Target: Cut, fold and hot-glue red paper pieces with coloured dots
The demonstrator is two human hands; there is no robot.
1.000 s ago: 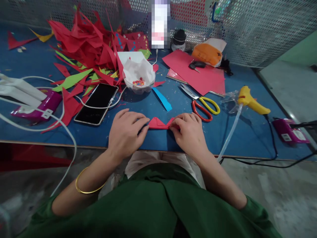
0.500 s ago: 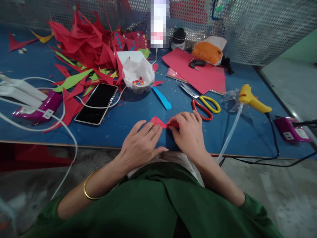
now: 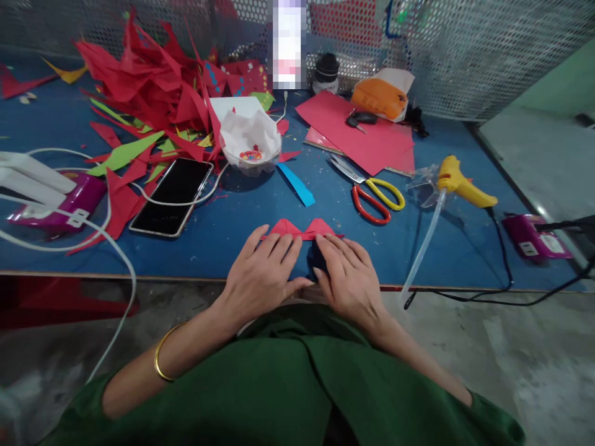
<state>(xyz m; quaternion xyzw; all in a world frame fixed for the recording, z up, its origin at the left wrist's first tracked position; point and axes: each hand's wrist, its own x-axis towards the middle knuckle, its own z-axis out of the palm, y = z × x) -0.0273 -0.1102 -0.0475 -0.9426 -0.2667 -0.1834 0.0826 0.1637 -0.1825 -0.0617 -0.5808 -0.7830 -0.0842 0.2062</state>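
A folded red paper piece (image 3: 286, 228) with two peaks lies flat near the front edge of the blue table. My left hand (image 3: 263, 269) rests palm down with its fingertips on the left part of the paper, fingers stretched. On the right part lie the fingertips of my right hand (image 3: 349, 275), also palm down and extended. Both hands press the lower edge of the paper from above, and the peaks show beyond the fingertips. A blue paper strip (image 3: 296, 184) lies just past the hands.
Scissors (image 3: 367, 189) and a yellow glue gun (image 3: 465, 183) lie to the right. On the left are a phone (image 3: 171, 197), white cables and a heap of red paper (image 3: 158, 80). A paper-lined bowl (image 3: 251, 145) and red sheets (image 3: 362, 133) sit further back.
My right hand has unfolded from its curled pose and now lies flat on the paper's right part, where a second peak shows. The view has shifted slightly.
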